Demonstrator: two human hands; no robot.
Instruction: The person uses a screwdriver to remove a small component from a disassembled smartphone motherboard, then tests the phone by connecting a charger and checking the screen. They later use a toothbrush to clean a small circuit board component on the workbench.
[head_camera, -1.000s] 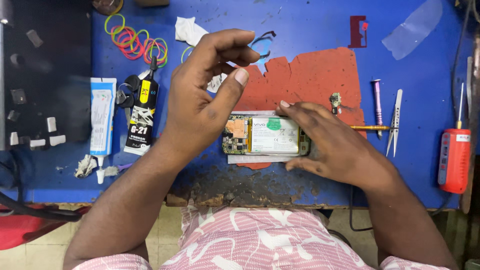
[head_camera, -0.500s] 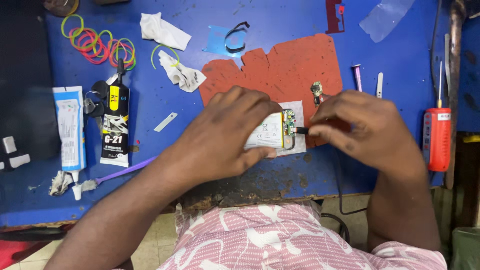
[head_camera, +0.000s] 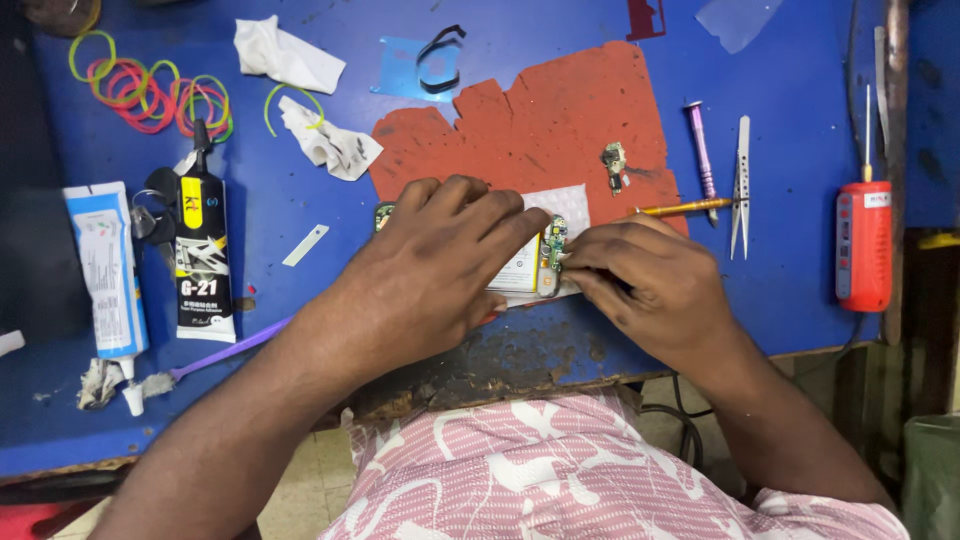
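Observation:
An opened phone (head_camera: 545, 258) with its circuit board and battery showing lies on a red mat (head_camera: 545, 125) on the blue bench. My left hand (head_camera: 435, 265) lies flat over most of the phone and presses it down. My right hand (head_camera: 655, 285) is curled at the phone's right end, its fingertips pinched at the small green board there. A thin brass tool (head_camera: 680, 208) sticks out from behind my right hand; whether the hand holds it is hidden.
A black glue tube (head_camera: 203, 255) and a white tube (head_camera: 105, 275) lie at the left, with coloured rubber bands (head_camera: 150, 90) above. Tweezers (head_camera: 741, 180), a purple screwdriver (head_camera: 699, 145) and a red tool (head_camera: 863, 245) are at the right. Crumpled tissues (head_camera: 325, 140) lie beyond.
My left hand came down from a raised pose to lie flat on the phone. My right hand shifted to the phone's right end and closed its fingertips there. The camera view drifted.

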